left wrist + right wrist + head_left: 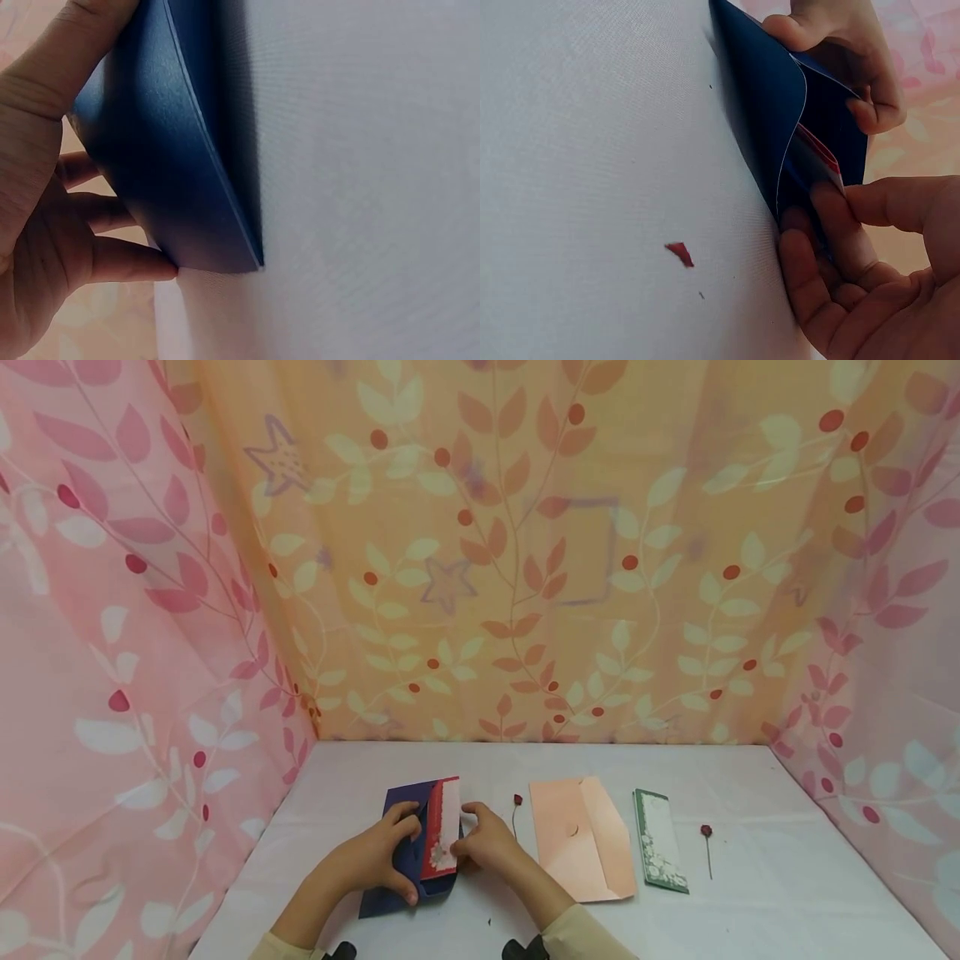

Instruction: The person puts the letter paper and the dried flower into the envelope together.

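Observation:
A navy blue envelope (377, 903) is gripped by my left hand (363, 864), thumb on its near side and fingers on the far side. In the left wrist view the envelope (157, 142) stands tilted off the white cloth. Its mouth gapes in the right wrist view, with a red and white card (819, 154) partly inside. My right hand (491, 842) pinches that card's outer edge between thumb and fingers. From the head view, the card (449, 814) shows a floral print at its near end. The card's inner part is hidden by the envelope.
Right of my hands lie a small dried rose (517, 800), a peach envelope (558, 835), a green-edged floral card (660, 843) and another dried rose (707, 832). A dark red petal scrap (680, 253) rests on the white cloth. Patterned curtains (525, 568) enclose the table.

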